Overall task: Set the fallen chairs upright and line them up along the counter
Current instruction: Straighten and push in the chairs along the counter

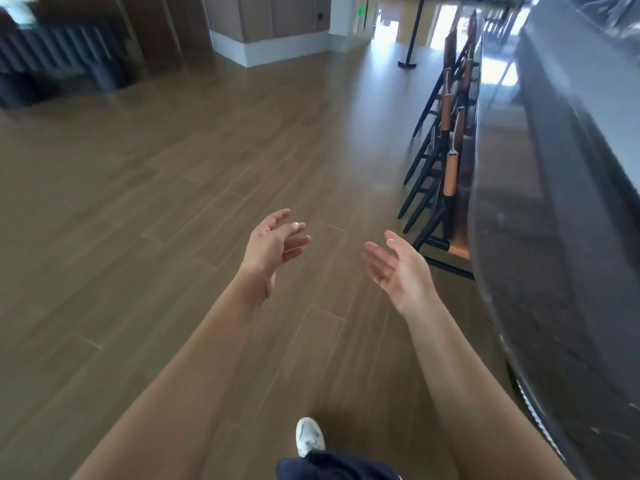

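The left hand is held out over the floor, palm turned inward, fingers loosely spread and a little curled, gripping nothing. The right hand is out beside it, palm up and tilted toward the left, fingers nearly straight, also empty. The two palms half face each other with a gap of bare floor between them, and both forearms reach in from the bottom edge.

Just right of the right hand, and not touching it, is the foot of the nearest chair in a row of chairs. They stand upright, one behind the other, tucked close against the side of the counter and running away from the camera. Each has thin black splayed legs with black rungs and tan-brown padded parts higher up. The picture is too blurred to count them. The counter is dark with a glossy top and fills the right edge, curving round toward the near corner.

Below the hands are a white shoe on the wood planks and a dark trouser leg. Far off stand a black post on a flat base, a wall with a white skirting, and a dark slatted unit at the upper left.
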